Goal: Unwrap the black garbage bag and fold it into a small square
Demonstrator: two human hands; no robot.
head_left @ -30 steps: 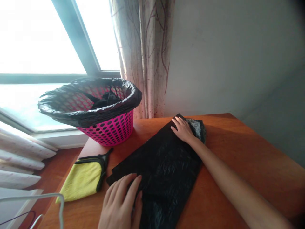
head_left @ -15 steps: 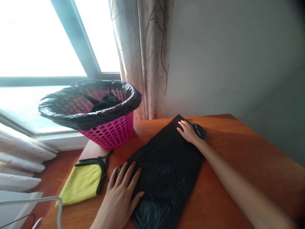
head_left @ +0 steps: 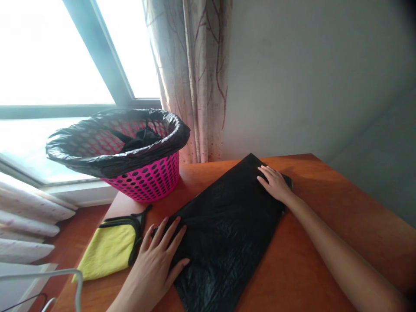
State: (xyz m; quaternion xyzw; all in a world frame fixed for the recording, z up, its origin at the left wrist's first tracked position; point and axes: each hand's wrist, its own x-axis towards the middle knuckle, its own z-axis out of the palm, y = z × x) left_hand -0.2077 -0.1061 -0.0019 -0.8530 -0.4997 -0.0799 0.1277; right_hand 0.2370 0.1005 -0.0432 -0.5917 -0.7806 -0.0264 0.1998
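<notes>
A black plastic garbage bag lies flattened across the wooden table, running from the near edge toward the back. My left hand rests open on its left side, fingers spread and palm down. Toward the bag's far right end, my right hand lies flat on the plastic with its fingers stretched out. Neither hand grips anything. A folded yellow cloth with dark edging lies just left of my left hand.
A pink perforated basket lined with a black bag stands at the table's back left, with dark plastic inside. A window and curtain are behind it. A white cable crosses the lower left. A grey wall rises behind the table.
My right hand has slid to the right along the bag, and the bag's far end now lies flatter and wider. My left hand has shifted slightly left in view.
</notes>
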